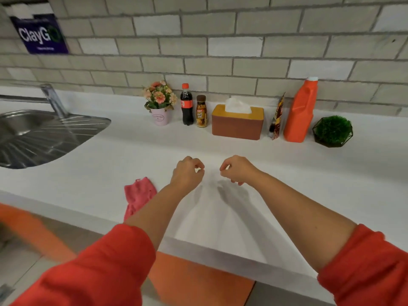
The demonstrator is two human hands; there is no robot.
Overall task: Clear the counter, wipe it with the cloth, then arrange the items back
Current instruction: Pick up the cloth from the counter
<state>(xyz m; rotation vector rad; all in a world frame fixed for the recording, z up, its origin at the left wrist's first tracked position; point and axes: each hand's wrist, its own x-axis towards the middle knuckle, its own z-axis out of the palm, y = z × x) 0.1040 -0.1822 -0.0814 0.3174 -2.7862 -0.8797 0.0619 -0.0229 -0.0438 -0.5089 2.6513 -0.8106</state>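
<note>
Along the brick wall stand a flower pot (160, 102), a cola bottle (186, 104), a small brown bottle (201, 111), a tissue box (237, 121), a snack packet (277, 118), an orange jug (300, 111) and a round green plant (333, 131). A pink cloth (138, 195) lies on the white counter (132, 151) near its front edge, partly under my left forearm. My left hand (187, 173) and right hand (237, 171) hover side by side above the middle of the counter, fingers loosely curled, holding nothing.
A steel sink with drainer (44, 133) and a tap (54, 100) take up the counter's left end. A dark sign (39, 34) hangs on the wall above it. Orange cabinet fronts (198, 281) run below the counter edge.
</note>
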